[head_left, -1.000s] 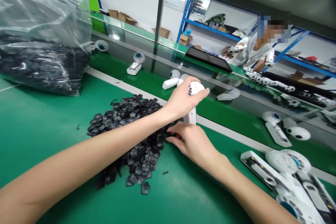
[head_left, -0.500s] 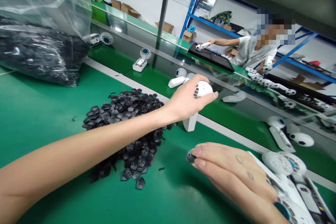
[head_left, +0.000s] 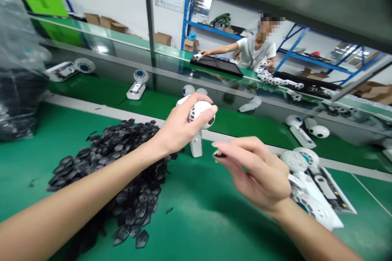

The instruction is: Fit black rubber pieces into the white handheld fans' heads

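My left hand point(head_left: 180, 124) grips the round head of a white handheld fan point(head_left: 200, 110) patterned like a football, its handle point(head_left: 196, 144) pointing down over the bench. Thumb and fingers wrap the ball-shaped part, which shows black patches and dark vent slots. To the right, my right hand point(head_left: 257, 167) pinches a small black plastic piece point(head_left: 219, 154) between thumb and fingertips, seen nearly edge-on. It is apart from the fan. Under and beside my left forearm spreads a heap of black pentagon pieces point(head_left: 141, 208), one lying loose point(head_left: 142, 239) at its near edge.
More white fans point(head_left: 321, 189) lie on the green bench at the right. Several others, such as one fan point(head_left: 136, 89), rest on the green strip behind the pale bench edge. A clear plastic bag point(head_left: 18, 102) of black pieces stands left. A co-worker point(head_left: 257, 51) handles football-patterned fans across the line.
My view has swung right. The right hand has turned and come nearer the fan with the black piece. My left hand still holds the fan, now with black patches visible.
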`<state>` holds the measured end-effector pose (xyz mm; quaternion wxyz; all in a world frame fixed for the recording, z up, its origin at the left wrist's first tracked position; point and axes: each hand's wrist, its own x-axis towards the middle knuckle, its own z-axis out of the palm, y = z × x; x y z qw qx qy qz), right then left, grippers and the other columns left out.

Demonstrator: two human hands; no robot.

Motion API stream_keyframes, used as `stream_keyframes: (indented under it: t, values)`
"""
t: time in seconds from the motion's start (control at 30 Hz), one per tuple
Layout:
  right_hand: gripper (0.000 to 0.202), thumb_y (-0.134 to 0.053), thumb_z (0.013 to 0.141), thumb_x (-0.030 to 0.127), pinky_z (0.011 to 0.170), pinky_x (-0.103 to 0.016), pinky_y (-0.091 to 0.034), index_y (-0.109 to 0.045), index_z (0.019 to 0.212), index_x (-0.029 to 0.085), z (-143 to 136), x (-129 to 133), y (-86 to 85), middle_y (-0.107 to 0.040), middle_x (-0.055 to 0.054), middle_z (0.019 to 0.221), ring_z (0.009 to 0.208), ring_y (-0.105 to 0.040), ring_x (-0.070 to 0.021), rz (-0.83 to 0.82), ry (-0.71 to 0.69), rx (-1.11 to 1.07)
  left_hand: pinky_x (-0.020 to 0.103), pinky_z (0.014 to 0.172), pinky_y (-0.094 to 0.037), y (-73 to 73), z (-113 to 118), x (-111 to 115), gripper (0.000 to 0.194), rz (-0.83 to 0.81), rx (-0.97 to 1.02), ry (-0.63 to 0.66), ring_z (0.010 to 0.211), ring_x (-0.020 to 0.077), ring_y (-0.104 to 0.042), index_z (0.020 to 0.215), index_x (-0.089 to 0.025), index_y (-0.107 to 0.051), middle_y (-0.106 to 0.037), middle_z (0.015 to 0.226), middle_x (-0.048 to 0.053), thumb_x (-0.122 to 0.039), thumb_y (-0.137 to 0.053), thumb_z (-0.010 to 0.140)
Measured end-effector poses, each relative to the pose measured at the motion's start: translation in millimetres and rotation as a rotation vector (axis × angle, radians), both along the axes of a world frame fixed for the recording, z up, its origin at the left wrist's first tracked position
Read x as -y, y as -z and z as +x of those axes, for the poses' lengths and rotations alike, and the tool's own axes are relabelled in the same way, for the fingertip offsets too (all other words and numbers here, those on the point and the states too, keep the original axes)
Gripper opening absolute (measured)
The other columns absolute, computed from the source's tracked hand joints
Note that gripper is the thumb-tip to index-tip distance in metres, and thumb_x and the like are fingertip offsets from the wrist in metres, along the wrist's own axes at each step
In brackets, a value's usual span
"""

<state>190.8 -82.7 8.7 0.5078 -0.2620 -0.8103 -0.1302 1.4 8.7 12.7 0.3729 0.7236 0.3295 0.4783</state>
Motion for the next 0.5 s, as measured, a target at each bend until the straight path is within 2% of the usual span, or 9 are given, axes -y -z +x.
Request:
stream_keyframes:
  t: [0.13,0.23,0.37,0.5]
  values:
    - [0.025,-0.073,0.096,-0.001,0.07,-0.023,-0.066,-0.08,0.103,0.022,2,-13,-4.5,-0.081,-0.003,0.091,0.079,-0.079,-0.0151,-0.079,-0.058,-0.303,0.026,0.064,-0.052,-8.7,-3,-2,0.04,-0.19,0.074,0.021,0.073,0.0188,-0.068,0.101,-0.021,-0.062,-0.073,0.088,0.002,-0.057,-0.078,0.089]
    - [0.017,-0.081,0.092,0.006,0.07,-0.026,-0.069,-0.081,0.095,0.023,0,-17,-6.1,-0.083,0.0,0.086,0.074,-0.081,-0.0167,-0.347,-0.104,-0.599,0.025,0.059,-0.054,-11.1,-2,-3,0.038,-0.333,0.129,0.088,0.068,0.0197,-0.071,0.094,-0.019,-0.064,-0.074,0.082,0.004,-0.054,-0.08,0.086]
    - [0.008,-0.09,0.087,0.02,0.064,-0.026,-0.069,-0.082,0.084,0.021,-9,-21,-2.1,-0.081,0.001,0.073,0.065,-0.081,-0.0181,-0.775,-0.277,-0.844,0.022,0.051,-0.051,-10.4,4,2,0.031,-0.409,0.258,-0.022,0.058,0.0163,-0.064,0.086,-0.016,-0.069,-0.07,0.071,0.004,-0.043,-0.081,0.076]
    - [0.013,-0.093,0.082,0.025,0.066,-0.027,-0.067,-0.081,0.079,0.021,-13,-24,2.5,-0.081,0.0,0.072,0.067,-0.08,-0.0182,-0.933,-0.346,-0.896,0.026,0.053,-0.057,-16.3,12,8,0.023,-0.717,0.482,-0.039,0.056,0.0183,-0.066,0.085,-0.018,-0.067,-0.069,0.068,0.003,-0.038,-0.077,0.078]
